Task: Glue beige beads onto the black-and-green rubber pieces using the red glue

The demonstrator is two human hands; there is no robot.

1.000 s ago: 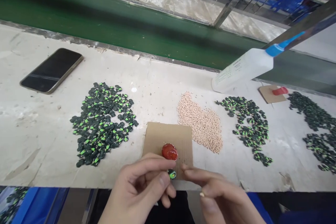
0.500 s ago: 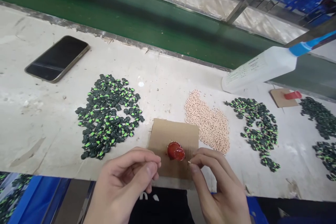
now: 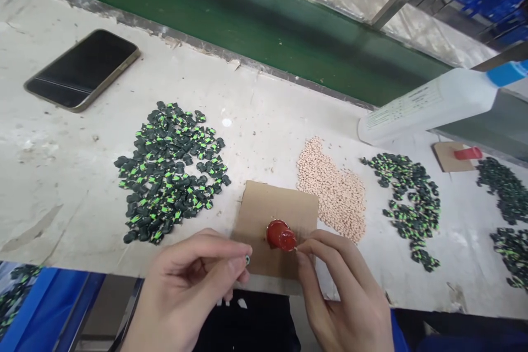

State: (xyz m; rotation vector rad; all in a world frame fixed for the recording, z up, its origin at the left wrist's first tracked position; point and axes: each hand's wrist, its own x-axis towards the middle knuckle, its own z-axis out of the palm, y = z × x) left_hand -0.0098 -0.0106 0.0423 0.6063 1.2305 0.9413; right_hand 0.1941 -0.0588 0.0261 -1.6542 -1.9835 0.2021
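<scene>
My left hand (image 3: 193, 280) is closed in a pinch on a small dark piece with a bit of green (image 3: 247, 259), mostly hidden by the fingers. Thumb and forefinger of my right hand (image 3: 344, 278) pinch a tiny pale bead (image 3: 296, 248) at the near right edge of a red cap-like holder (image 3: 277, 232). Whether bead and holder touch, I cannot tell. The holder has a glossy top and sits on a cardboard square (image 3: 258, 203) between both hands. A heap of pale beads (image 3: 332, 187) lies behind my right hand, partly against the cardboard.
Black-and-green pieces lie in a heap (image 3: 169, 170) at left and another pile (image 3: 412, 203) at right. A phone (image 3: 84, 69) rests at the back left. Toward the back right are a white bottle (image 3: 429, 104) and a second cardboard piece (image 3: 445, 157) with a red part.
My right hand's fingertips have come left to the red holder's edge with the bead. My left hand has turned slightly, and the small piece in its pinch now shows. The view has shifted a little.
</scene>
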